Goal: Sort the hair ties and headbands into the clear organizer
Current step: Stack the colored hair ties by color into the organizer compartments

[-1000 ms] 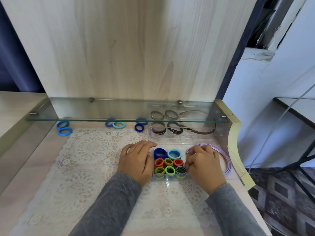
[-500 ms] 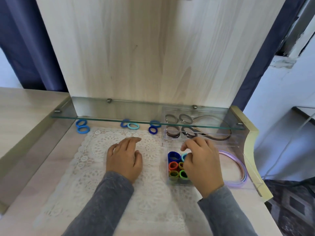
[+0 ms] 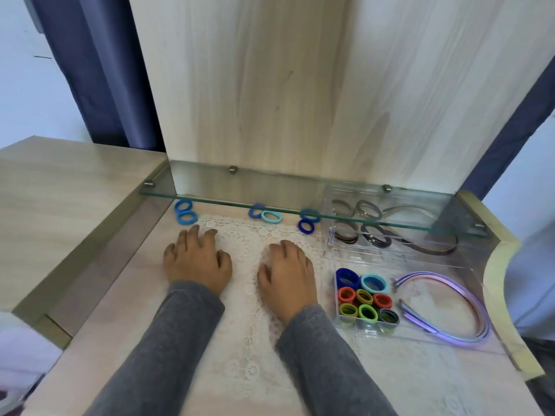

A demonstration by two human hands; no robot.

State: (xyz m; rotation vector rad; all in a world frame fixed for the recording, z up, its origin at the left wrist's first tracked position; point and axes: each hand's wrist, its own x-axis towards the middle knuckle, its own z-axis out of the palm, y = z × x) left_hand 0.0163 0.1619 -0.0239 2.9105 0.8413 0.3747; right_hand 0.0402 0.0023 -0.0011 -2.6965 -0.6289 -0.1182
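The left hand (image 3: 196, 259) and right hand (image 3: 286, 273) lay apart, palms down, holding nothing, on the lace mat (image 3: 244, 298). At three o'clock the clear organizer (image 3: 417, 333) held hair ties (image 3: 365, 298) and purple headbands (image 3: 471, 298). At twelve, past open lace, loose blue ties (image 3: 271, 216) lined the glass shelf (image 3: 240, 202) edge.

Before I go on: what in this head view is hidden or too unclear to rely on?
All in the head view:
- Dark ties at the back right lie under the glass shelf; its reflections blur their count.
- Blue hair ties at the back: the shelf edge crosses some.
- Anything beneath the left hand or right hand: the hands cover it.
- Coloured ties: any lower layer is hidden by the top ones.
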